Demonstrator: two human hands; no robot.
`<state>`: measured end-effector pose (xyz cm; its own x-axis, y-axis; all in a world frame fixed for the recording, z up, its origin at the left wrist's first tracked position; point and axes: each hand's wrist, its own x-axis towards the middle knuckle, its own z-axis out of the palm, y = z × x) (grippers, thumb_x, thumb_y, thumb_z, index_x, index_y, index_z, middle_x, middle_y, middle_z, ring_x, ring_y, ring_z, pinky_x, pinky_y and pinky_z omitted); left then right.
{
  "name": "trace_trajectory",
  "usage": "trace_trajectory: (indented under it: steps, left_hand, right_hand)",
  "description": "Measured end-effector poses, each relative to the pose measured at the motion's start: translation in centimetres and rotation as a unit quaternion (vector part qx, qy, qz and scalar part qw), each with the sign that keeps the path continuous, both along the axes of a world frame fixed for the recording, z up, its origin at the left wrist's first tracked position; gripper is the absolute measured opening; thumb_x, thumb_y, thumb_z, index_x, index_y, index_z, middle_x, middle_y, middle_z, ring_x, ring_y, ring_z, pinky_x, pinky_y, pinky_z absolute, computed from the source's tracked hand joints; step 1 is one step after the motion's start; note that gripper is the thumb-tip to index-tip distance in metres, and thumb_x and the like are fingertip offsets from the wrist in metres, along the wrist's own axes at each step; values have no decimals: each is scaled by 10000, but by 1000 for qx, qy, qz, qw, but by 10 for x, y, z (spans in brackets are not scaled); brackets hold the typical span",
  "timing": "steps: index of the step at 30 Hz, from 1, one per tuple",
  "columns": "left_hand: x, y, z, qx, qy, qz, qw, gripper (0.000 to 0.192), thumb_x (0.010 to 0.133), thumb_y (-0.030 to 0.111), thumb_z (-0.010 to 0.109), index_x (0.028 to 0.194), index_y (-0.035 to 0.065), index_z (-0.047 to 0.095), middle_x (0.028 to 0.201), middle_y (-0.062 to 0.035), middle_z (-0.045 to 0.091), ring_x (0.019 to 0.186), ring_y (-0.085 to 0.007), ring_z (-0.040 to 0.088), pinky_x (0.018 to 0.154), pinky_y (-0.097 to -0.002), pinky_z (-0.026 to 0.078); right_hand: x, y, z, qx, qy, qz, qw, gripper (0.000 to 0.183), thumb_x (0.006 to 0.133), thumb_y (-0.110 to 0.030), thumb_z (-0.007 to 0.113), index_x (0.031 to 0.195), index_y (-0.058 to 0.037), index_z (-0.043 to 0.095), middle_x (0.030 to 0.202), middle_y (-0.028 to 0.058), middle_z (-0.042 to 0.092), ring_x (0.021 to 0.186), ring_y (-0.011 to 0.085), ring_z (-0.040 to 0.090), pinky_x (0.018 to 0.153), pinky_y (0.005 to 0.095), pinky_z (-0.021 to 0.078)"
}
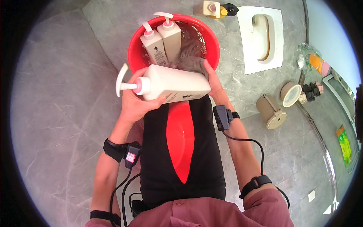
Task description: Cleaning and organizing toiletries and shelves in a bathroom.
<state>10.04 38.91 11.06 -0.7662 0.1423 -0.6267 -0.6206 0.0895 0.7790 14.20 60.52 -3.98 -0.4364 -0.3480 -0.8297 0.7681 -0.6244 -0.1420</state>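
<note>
My left hand (136, 105) grips a white pump bottle (178, 82) near its neck, the bottle lying on its side with the pump pointing left. At the bottle's base is my right hand (214, 81), its fingers on a wet grey cloth (195, 61) that touches the bottle. Beyond my hands stands a red plastic basin (216, 48) with water in it; part of the cloth hangs into it. Two more white pump bottles, one on the left (154, 49) and one beside it (171, 39), lean in the basin.
A second red basin (181, 133) shows between my knees. At the upper right are a squat toilet (279, 37) and a few bottles (211, 8) on the tiled floor. A lidded beige bucket (269, 110), a small tub (290, 95) and shoes (310, 90) stand at the right. Cables run along my arms.
</note>
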Motion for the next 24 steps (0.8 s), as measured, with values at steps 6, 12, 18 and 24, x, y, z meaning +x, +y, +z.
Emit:
trace_trajectory:
  steps: [6,12,18,24]
  left_hand:
    - [2,13,-6,-27,39,59,997,676,601,-28,738,1200,-2,427,1079,-78,546,1018,-169,543,879,-307,461]
    - [14,29,-3,-119,150,-33,981,684,597,2,745,1199,9,420,1041,-79,546,1012,-165,533,854,-311,460]
    - [33,43,-17,-149,253,-152,944,670,567,108,761,1167,-6,485,1133,-180,528,1045,-327,541,889,-353,434]
    - [21,38,-46,-141,313,-196,919,714,540,94,753,1183,-2,459,1189,-182,502,1119,-364,489,952,-396,399]
  right_hand:
    - [13,-15,17,75,10,-167,983,523,881,-411,518,1226,-19,475,1191,119,541,1081,228,529,920,363,425]
    - [20,-23,7,264,-81,-92,957,503,870,-414,537,1158,-1,516,1089,89,587,944,210,580,835,339,453]
    - [25,-45,21,98,-29,-252,962,540,910,-449,454,1191,11,474,1100,117,580,978,218,576,863,353,453]
    - [9,-54,62,27,-121,-217,968,530,922,-427,442,1253,-14,412,1159,116,549,1036,231,552,899,368,437]
